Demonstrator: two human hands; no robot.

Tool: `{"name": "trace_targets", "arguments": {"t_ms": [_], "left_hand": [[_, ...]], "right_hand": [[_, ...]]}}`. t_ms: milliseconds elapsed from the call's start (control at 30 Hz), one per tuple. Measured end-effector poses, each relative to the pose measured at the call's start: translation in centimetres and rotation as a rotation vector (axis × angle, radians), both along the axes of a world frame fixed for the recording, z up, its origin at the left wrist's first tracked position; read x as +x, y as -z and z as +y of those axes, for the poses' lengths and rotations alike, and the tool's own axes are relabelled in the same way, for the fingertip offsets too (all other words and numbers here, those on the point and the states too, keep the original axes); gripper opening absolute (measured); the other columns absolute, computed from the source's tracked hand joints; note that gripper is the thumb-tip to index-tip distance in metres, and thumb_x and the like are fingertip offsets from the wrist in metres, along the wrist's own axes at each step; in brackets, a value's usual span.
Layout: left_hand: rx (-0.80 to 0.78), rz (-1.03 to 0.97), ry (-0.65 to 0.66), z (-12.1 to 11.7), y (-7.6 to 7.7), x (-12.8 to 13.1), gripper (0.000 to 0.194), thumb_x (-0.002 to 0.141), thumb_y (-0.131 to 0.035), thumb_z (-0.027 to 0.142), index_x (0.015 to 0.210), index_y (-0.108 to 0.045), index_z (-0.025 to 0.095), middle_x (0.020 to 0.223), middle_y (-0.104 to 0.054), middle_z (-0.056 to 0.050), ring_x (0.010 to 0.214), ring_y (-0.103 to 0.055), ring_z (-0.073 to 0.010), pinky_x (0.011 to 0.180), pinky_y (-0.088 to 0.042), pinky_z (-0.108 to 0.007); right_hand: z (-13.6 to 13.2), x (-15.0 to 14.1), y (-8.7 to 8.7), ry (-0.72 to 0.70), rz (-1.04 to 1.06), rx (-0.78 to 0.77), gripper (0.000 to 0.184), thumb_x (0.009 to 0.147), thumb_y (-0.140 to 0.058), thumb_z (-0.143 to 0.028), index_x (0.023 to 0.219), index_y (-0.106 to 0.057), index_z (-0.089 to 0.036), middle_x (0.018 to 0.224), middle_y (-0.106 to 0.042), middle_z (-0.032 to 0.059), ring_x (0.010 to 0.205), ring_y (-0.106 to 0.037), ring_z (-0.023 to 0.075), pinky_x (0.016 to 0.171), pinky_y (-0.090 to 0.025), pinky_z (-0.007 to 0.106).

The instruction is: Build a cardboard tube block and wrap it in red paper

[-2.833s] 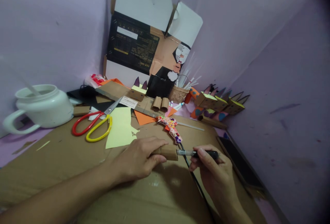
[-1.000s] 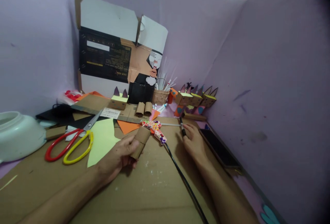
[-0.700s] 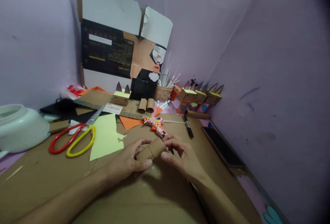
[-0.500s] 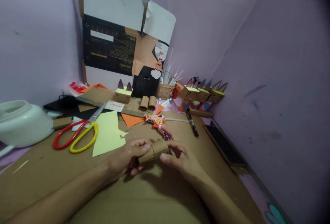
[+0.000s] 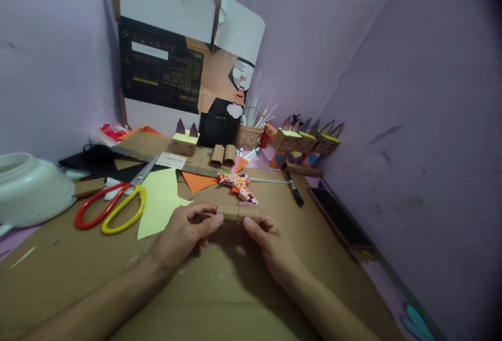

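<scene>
A small brown cardboard tube (image 5: 231,214), with a seam across its middle, is held up between both hands over the cardboard-covered table (image 5: 188,299). My left hand (image 5: 192,228) pinches its left end, thumb in front. At its right end, my right hand (image 5: 269,234) grips with the thumb in front and fingers behind. Just beyond the tube lies a colourful patterned glue gun (image 5: 239,184) with a clear glue stick (image 5: 270,181) behind it. Left of my left hand are a pale yellow paper sheet (image 5: 159,207) and scissors (image 5: 117,205) with red and yellow handles.
A white pot (image 5: 35,189) stands at the left. Two short cardboard tubes (image 5: 223,156) and an eared cardboard box head (image 5: 185,145) sit at the back, before an upright flattened carton (image 5: 160,69). A black marker (image 5: 294,189) and a phone (image 5: 340,218) lie at the right.
The tube has gone from tilted to nearly level and is a little farther from me. My right fingers have closed round its right end, where they were spread before.
</scene>
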State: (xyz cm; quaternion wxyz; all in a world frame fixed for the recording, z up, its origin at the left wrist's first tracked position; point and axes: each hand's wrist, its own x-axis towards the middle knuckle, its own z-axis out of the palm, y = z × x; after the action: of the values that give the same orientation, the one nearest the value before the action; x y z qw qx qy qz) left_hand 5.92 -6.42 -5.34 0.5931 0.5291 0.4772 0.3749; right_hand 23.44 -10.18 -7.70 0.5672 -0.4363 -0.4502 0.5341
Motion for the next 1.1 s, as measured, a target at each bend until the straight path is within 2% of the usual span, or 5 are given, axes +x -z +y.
{"name": "trace_targets", "arguments": {"t_ms": [200, 333, 467, 833, 1100], "left_hand": [[-0.123, -0.173, 0.094, -0.7, -0.3, 0.8, 0.033, 0.057, -0.078, 0.039, 0.075, -0.071, 0.013, 0.069, -0.065, -0.003, 0.068, -0.054, -0.0159, 0.059, -0.043, -0.025], [-0.040, -0.133, 0.070, -1.0, 0.3, 1.1, 0.027, 0.059, -0.076, 0.037, 0.061, -0.068, 0.012, 0.055, -0.056, 0.000, 0.055, -0.044, -0.0107, 0.051, -0.036, -0.023], [-0.019, -0.136, 0.091, -1.3, 0.8, 1.2, 0.027, 0.068, -0.068, 0.039, 0.064, -0.067, 0.013, 0.063, -0.059, -0.003, 0.058, -0.049, -0.0133, 0.053, -0.040, -0.025], [0.225, 0.061, 0.139, -1.8, 0.0, 1.3, 0.028, 0.074, -0.056, 0.038, 0.064, -0.066, 0.014, 0.052, -0.050, 0.001, 0.047, -0.045, -0.0108, 0.042, -0.034, -0.022], [0.289, 0.112, 0.091, -1.7, -0.4, 1.4, 0.027, 0.074, -0.054, 0.036, 0.057, -0.061, 0.016, 0.052, -0.047, 0.002, 0.045, -0.042, -0.0098, 0.039, -0.031, -0.021]], "right_hand": [[-0.5, -0.6, -0.4, -0.050, -0.060, 0.047, 0.021, 0.071, -0.070, -0.035, 0.088, -0.073, -0.023, 0.102, -0.069, 0.0052, 0.114, -0.051, 0.0255, 0.095, -0.038, 0.037], [-0.9, -1.3, -0.4, -0.080, 0.062, -0.044, 0.024, 0.069, -0.072, -0.036, 0.086, -0.072, -0.019, 0.090, -0.071, 0.0048, 0.086, -0.063, 0.0216, 0.079, -0.046, 0.032], [-1.1, -1.6, -0.4, -0.109, 0.151, -0.076, 0.023, 0.072, -0.069, -0.036, 0.086, -0.071, -0.017, 0.074, -0.071, 0.0032, 0.070, -0.064, 0.0183, 0.068, -0.047, 0.029], [-1.2, -1.3, -0.4, 0.041, 0.029, -0.006, 0.013, 0.069, -0.071, -0.031, 0.076, -0.073, -0.021, 0.092, -0.068, 0.0040, 0.088, -0.060, 0.0207, 0.081, -0.045, 0.032], [-1.1, -1.0, -0.7, 0.018, 0.017, -0.037, 0.017, 0.071, -0.071, -0.032, 0.083, -0.072, -0.019, 0.085, -0.071, 0.0041, 0.079, -0.063, 0.0189, 0.075, -0.046, 0.030]]}}
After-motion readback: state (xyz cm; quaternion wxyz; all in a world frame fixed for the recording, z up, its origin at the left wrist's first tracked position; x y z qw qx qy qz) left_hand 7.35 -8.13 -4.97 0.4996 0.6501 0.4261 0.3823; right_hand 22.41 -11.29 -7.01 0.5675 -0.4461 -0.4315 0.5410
